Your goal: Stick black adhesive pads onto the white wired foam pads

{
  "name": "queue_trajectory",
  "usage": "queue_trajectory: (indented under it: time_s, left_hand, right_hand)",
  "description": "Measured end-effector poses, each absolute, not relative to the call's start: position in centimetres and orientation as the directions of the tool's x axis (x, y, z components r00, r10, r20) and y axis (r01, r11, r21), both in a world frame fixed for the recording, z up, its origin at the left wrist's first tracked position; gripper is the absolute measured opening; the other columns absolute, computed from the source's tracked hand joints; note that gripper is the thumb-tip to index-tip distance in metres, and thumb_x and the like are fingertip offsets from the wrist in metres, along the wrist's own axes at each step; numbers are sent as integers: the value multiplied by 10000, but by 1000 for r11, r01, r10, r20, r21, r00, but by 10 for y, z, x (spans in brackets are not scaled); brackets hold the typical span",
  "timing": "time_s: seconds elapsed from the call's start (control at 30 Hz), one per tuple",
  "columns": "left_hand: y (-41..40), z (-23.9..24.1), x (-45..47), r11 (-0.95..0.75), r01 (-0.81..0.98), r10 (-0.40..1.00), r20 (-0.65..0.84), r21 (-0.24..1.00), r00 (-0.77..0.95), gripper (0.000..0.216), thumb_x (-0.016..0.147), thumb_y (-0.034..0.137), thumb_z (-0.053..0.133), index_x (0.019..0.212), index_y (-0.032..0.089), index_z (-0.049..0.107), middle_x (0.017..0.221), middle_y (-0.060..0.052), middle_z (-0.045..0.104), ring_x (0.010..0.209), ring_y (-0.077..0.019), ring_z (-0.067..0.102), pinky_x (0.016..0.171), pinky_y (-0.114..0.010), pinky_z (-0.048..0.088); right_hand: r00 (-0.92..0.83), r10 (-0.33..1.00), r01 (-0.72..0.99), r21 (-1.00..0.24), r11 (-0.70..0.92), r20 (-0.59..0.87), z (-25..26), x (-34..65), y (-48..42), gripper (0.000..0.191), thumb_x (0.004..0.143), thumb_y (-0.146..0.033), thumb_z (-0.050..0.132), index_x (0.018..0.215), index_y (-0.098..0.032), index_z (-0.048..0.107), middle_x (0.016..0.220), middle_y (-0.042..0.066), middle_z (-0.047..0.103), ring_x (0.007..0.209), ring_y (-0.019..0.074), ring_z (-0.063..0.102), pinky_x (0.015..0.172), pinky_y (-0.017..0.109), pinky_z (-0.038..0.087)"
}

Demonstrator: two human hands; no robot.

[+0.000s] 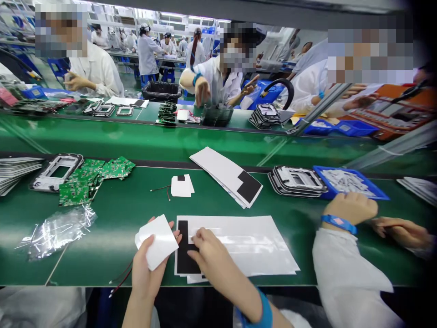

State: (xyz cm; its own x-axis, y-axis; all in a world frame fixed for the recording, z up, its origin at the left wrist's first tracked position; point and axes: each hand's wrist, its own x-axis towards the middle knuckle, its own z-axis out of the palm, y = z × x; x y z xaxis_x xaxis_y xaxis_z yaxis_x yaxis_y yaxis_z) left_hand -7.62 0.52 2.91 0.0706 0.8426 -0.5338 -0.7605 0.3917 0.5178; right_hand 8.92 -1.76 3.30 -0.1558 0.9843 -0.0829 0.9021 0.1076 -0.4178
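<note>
My left hand (150, 264) is closed around white square panels (160, 241), held tilted above the front of the bench. Thin red and black wires (122, 278) hang down below that hand. To its right lies a stack of white sheets (246, 246) with black patches (188, 259) at the left end. My right hand (211, 253) rests there with fingers curled and thumb bent in by the black patches. Whatever its fingertips may grip is too small to make out. Farther back sits another small white panel (181, 187) with wires and a black square.
Green circuit boards (77, 193), a black-and-white frame (58, 172) and clear plastic (61, 230) lie left. Behind are more white sheets (221, 173), stacked frames (297, 180) and a blue tray (378, 193). A co-worker's hand (351, 210) is at right; several people work opposite.
</note>
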Motion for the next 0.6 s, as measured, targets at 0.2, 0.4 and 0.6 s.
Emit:
queue_trajectory:
  time_s: [0.2,0.4,0.6]
  left_hand:
    - [8,22,-58,409,-767,838,-536,494,101,605,861,191,535,1433,264,352,1128,-145,705,1078,-324,660,994,-549,470]
    - [8,20,-45,384,-763,840,-540,521,54,575,872,181,514,1420,250,357,1095,-135,715,1062,-313,669,979,-556,477]
    - [9,16,-40,347,-761,845,-535,549,0,600,858,141,530,1417,271,356,1030,-95,739,1040,-291,681,959,-543,498]
  right_hand:
    - [-60,987,821,-556,132,146,1,82,-43,246,886,-12,435,936,-165,622,999,123,576,919,260,551,762,409,515]
    - [-17,998,748,-662,47,53,2,90,-30,252,817,43,485,741,-175,587,872,77,556,846,230,544,725,368,501]
    - [30,999,735,-677,-32,-15,5,94,-21,246,733,46,518,698,-197,508,806,46,569,831,237,566,720,373,485]
